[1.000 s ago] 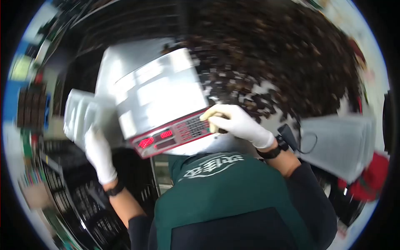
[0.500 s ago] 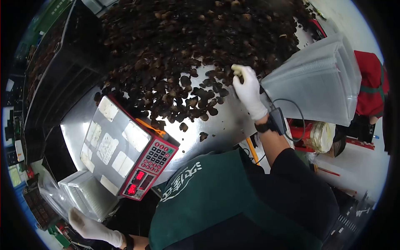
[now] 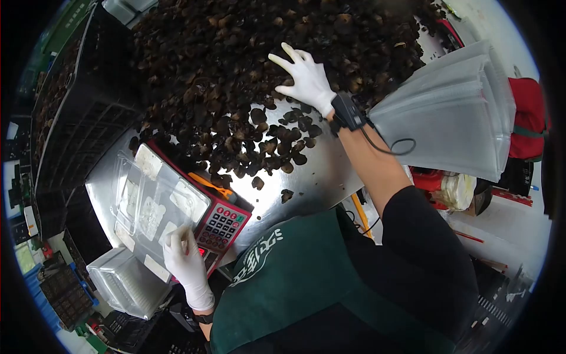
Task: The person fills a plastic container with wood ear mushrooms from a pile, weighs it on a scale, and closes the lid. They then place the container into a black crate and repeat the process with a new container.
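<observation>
My gloved left hand [image 3: 187,262] is at the near edge of the scale [image 3: 221,227], its fingers pinched on the rim of a clear plastic tray [image 3: 132,203]. That tray lies over the scale's metal plate, which has whitish patches stuck on it. My gloved right hand [image 3: 306,79] reaches over the heap of dark wood ear mushrooms [image 3: 218,71], fingers spread and holding nothing. Loose wood ears lie on the shiny metal table [image 3: 318,171] below it. My left hand covers part of the scale's red display.
A stack of clear trays [image 3: 127,286] stands at lower left, before the scale. Black crates [image 3: 88,100] rise along the left. A tall stack of clear plastic sheets or lids [image 3: 448,112] stands on the right. An orange-handled tool [image 3: 212,186] lies behind the scale.
My left hand has brought the clear tray from beside the tray stack up and right onto the scale. My right hand has moved left and farther over the mushrooms, its fingers spreading.
</observation>
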`<state>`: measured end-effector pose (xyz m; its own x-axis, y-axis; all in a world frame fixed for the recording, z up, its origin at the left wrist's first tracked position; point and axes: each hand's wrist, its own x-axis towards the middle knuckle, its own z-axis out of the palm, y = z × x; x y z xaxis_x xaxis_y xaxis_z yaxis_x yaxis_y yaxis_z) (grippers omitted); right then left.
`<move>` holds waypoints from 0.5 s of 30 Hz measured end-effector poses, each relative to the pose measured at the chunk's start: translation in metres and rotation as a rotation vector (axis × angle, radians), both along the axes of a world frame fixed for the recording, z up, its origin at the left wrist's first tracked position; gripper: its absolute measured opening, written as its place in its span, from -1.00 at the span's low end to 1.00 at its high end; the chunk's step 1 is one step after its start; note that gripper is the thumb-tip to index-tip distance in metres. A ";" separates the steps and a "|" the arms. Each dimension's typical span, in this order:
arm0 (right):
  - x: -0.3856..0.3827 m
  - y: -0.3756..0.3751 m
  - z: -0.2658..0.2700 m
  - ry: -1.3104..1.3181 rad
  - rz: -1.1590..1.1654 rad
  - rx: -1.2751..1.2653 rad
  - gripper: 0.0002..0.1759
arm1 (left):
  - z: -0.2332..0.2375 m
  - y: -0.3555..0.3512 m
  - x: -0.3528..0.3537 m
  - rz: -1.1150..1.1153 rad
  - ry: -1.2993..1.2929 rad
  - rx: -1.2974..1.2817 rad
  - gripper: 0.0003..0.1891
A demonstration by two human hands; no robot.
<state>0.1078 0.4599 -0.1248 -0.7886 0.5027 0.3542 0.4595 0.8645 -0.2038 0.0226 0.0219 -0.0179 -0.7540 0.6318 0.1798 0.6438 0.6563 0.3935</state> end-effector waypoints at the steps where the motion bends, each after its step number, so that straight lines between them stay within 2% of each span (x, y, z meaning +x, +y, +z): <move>1: -0.004 0.005 -0.002 -0.010 -0.007 -0.019 -0.24 | 0.001 0.003 0.001 -0.010 -0.010 -0.015 -0.82; 3: -0.012 0.012 -0.003 -0.028 -0.019 -0.051 -0.38 | 0.007 0.006 0.004 0.001 -0.093 -0.020 -0.75; 4: -0.012 0.014 -0.009 0.015 -0.038 -0.091 -0.56 | 0.008 0.005 0.004 0.006 -0.124 -0.010 -0.73; 5: -0.012 0.016 -0.013 0.017 -0.035 -0.094 -0.64 | 0.009 0.004 0.004 0.015 -0.155 0.003 -0.71; 7: -0.013 0.024 -0.016 0.098 -0.015 -0.095 -0.72 | 0.017 0.001 0.003 -0.008 -0.140 0.052 -0.68; 9: -0.018 0.034 -0.010 0.208 -0.040 -0.334 -0.67 | 0.018 -0.014 -0.001 0.002 -0.115 0.103 -0.66; 11: -0.022 0.033 0.000 0.315 -0.062 -0.698 -0.57 | 0.024 -0.024 -0.004 0.077 0.023 0.094 -0.69; 12: -0.025 0.023 0.017 0.373 -0.050 -1.015 -0.50 | 0.020 -0.033 -0.009 0.131 0.037 0.118 -0.72; 15: -0.038 -0.017 0.063 0.360 0.043 -1.497 -0.63 | 0.011 -0.044 -0.020 0.206 0.113 0.158 -0.72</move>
